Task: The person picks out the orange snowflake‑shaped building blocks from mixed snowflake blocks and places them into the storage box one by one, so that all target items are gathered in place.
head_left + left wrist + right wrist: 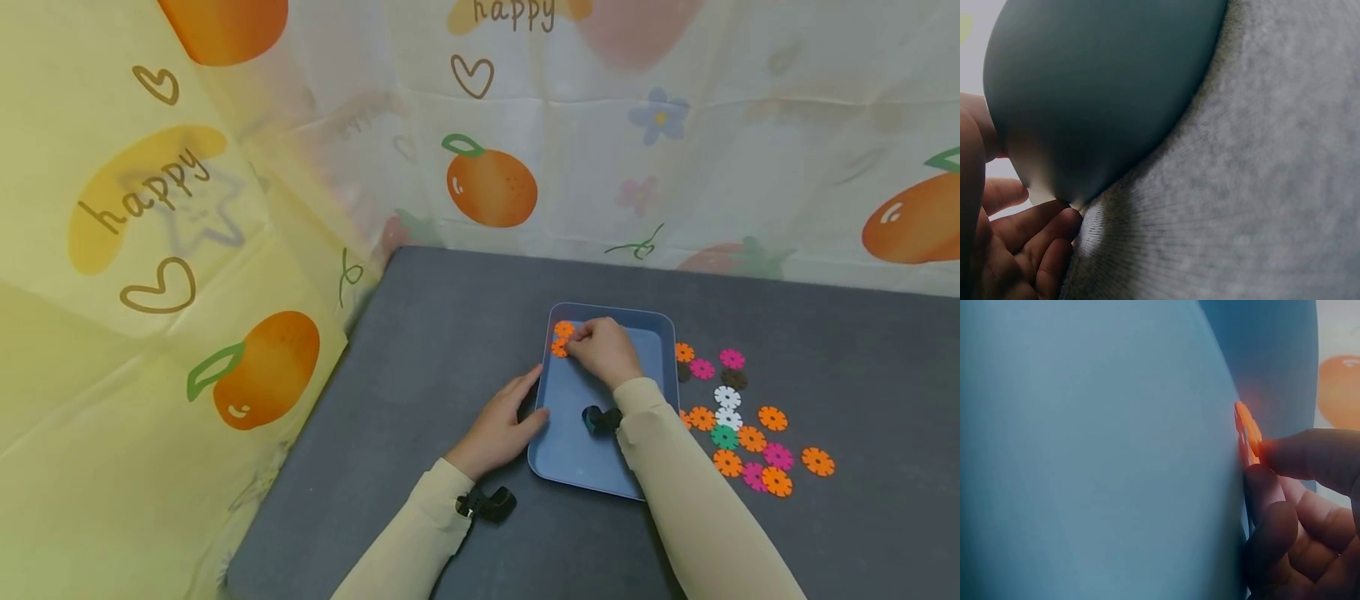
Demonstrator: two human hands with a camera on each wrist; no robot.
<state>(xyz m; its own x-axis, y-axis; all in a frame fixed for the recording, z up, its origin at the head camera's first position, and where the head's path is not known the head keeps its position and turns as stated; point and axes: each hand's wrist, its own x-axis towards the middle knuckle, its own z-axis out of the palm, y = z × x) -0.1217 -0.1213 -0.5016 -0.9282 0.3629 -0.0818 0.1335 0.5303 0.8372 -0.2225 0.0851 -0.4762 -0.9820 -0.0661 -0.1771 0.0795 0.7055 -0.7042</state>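
A shallow blue tray (pixel 592 454) lies on the grey table. My left hand (pixel 497 429) holds its left side, the thumb over the rim and the fingers along the outer wall. In the left wrist view, those fingers (pixel 1038 234) meet the tray's outside (pixel 1110 81) low down by the tabletop. Inside the tray's far left corner are two orange notched discs (pixel 564 330). My right hand (pixel 606 354) reaches over the tray and pinches at the nearer one. The right wrist view has the thumb against the edge of an orange disc (pixel 1249 428), fingers bent below it.
Right of the tray, several loose notched discs lie spread on the table: orange (pixel 817 462), pink (pixel 732 358), white (pixel 727 397), green (pixel 724 437) and dark brown (pixel 734 379). Some lie close to the tray's right rim. A fruit-printed cloth (pixel 555 217) hangs behind the table.
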